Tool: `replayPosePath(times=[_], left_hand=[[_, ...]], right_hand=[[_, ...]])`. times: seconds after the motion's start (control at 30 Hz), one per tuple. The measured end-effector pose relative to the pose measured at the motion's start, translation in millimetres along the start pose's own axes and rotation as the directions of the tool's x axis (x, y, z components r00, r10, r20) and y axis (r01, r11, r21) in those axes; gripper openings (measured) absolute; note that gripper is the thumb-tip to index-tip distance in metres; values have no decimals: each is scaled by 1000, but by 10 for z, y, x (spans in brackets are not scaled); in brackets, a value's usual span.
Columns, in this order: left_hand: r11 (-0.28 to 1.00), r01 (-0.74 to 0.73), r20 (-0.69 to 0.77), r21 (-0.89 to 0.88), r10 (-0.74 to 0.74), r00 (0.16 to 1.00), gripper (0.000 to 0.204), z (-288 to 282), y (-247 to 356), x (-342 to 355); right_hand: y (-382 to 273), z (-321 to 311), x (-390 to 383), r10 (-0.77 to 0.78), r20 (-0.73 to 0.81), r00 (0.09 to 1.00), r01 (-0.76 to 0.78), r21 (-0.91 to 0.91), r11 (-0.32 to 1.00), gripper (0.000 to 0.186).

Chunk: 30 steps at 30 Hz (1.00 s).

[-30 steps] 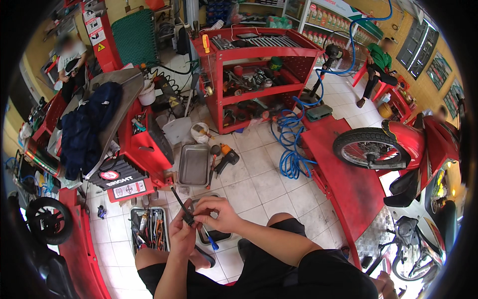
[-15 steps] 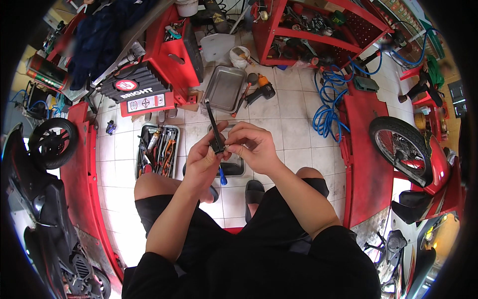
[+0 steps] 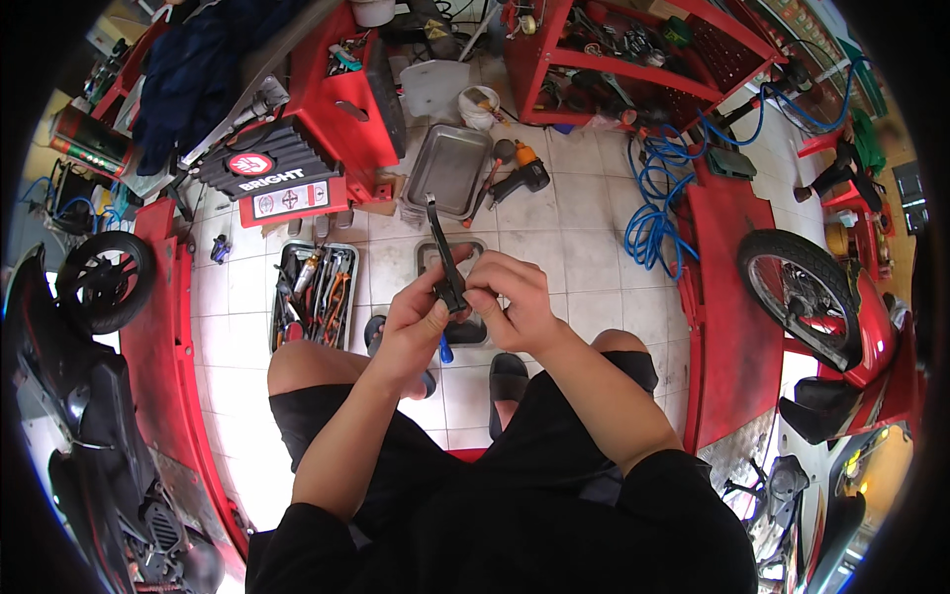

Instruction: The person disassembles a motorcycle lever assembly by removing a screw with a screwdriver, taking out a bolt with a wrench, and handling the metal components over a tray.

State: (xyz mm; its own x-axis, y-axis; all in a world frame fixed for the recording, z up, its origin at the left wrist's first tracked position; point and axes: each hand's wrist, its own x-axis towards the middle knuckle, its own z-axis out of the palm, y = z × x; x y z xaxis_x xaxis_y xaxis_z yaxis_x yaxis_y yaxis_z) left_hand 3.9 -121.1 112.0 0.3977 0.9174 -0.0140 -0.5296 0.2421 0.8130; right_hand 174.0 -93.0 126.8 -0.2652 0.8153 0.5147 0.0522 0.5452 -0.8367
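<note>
A slim black lever-like part with a blockier lower end is held up in front of me, its long arm pointing away. My left hand is closed around the blocky end, thumb on top. Against that same end, my right hand pinches with thumb and fingers; whether a small piece sits between its fingertips cannot be made out. Below the hands, a tray on the floor is partly hidden by them. A blue handle shows just under my left hand, the rest of that tool hidden.
A tray of hand tools lies to the left. Farther off are an empty metal pan, a power drill and a white bucket. Coiled blue hose is at right. Red lift platforms with motorcycles flank both sides.
The black part has shifted slightly right and turned a little, its long arm leaning more. Both hands have moved with it and keep their hold.
</note>
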Motion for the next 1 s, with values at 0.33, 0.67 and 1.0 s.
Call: replayPosePath(times=[0.33,0.67,1.0], left_hand=[[999,26,-14,40,-25,1000,78,9,10,11],[999,-33,-39,-22,33,999,72,-17,85,21],[999,-32,-28,-31,31,999,73,12,53,16]], right_hand=[[202,-3,-132,235,40,971,-235,-9,972,10],[41,31,-39,376,72,924,-363,473,803,26],[-4,-45,-37,310,117,943,-327,474,817,4]])
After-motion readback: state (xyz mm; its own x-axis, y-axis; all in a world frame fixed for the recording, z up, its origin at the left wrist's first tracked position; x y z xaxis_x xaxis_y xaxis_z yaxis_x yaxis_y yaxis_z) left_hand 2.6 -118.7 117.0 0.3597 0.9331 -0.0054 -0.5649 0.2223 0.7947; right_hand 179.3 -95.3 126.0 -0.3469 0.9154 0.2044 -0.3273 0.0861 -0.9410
